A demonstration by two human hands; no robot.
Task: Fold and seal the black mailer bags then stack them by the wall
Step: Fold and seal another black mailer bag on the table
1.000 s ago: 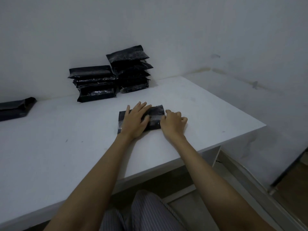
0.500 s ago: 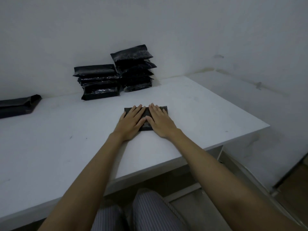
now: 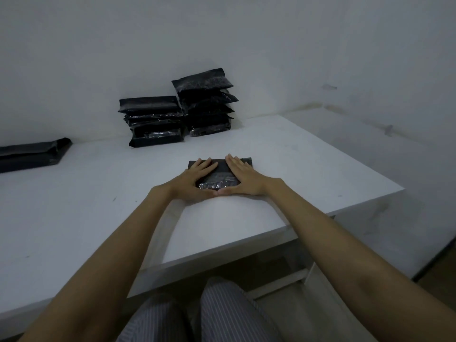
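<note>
Two stacks (image 3: 177, 114) done beyond the hands; left hand (image 3: 195, 180) and right hand (image 3: 243, 177) flat, pressing mailer (image 3: 219, 174) sealed. Unfolded bags (image 3: 32, 153) far left remain.

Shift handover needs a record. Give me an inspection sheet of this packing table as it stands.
Surface: white table, some small dark marks.
Job's things: folded black mailer bag flat on the table; two stacks of sealed mailers at the wall, right one taller; flat mailers far left.
Clutter: nothing seen.
Hands: left hand and right hand press flat on the bag, fingers straight.
Cables: nothing seen.
Surroundings: scuffed white walls; striped trousers below the table edge.
</note>
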